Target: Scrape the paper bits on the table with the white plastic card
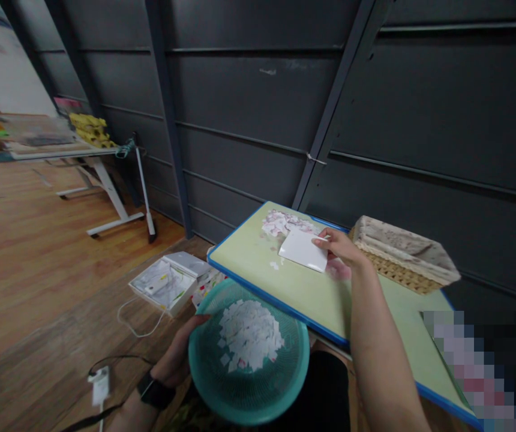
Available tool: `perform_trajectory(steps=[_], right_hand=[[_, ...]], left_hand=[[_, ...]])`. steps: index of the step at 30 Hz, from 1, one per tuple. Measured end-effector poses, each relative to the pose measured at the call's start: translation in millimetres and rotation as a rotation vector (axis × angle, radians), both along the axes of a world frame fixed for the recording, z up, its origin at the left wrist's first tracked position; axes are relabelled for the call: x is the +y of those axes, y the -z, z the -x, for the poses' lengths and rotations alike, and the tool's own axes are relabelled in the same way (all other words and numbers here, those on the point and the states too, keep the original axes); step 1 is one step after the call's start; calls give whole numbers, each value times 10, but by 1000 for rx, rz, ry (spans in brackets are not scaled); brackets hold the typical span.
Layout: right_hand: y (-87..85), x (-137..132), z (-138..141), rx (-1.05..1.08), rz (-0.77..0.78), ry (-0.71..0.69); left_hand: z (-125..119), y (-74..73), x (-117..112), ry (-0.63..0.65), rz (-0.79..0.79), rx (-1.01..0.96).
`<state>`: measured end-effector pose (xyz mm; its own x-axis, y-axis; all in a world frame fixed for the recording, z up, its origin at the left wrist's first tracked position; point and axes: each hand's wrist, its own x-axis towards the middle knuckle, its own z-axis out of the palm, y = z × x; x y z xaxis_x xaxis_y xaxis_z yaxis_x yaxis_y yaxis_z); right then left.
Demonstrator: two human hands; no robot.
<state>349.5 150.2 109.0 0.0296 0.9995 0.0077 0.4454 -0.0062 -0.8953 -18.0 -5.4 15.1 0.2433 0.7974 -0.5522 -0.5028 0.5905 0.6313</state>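
Note:
My left hand [185, 347], with a dark watch at the wrist, grips the left rim of a teal plastic strainer basket [204, 384]. Inside it lies a heap of small white paper pieces [249, 333]. My right hand [336, 245] reaches over the table and pinches the right edge of a white, glossy flat sheet [303, 252]. The sheet is tilted, its lower edge close to or on the tabletop; contact is hard to tell. Just behind it sits a pile of torn paper scraps [280, 221], partly covered by the sheet.
The pale green table [240, 258] has a blue edge. A lined wicker basket [402, 255] stands at its back right. An open white box [165, 282] and a power strip [100, 387] lie on the floor at left. A dark panelled wall [249, 90] rises behind.

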Motion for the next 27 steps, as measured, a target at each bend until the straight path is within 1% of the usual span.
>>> perform_trajectory(steps=[5, 8, 12, 18, 20, 23, 27], right_hand=[[-40, -58, -153, 1, 60, 55], [-26, -59, -157, -49, 83, 44], [0, -37, -16, -61, 119, -57], [-14, -62, 265, -12, 147, -201], [2, -68, 328, 3, 166, -242], [46, -59, 398, -4, 206, -305], [72, -48, 498, -28, 273, -440]], left_hand=[[-7, -38, -1, -17, -10, 24], [-13, -49, 0, 1, -10, 43], [0, -27, 19, 4, -11, 51], [25, 20, 41, -20, 10, 49], [29, 26, 40, -32, 1, 44], [36, 30, 38, -16, -7, 24], [51, 37, 41, -6, 0, 23]])
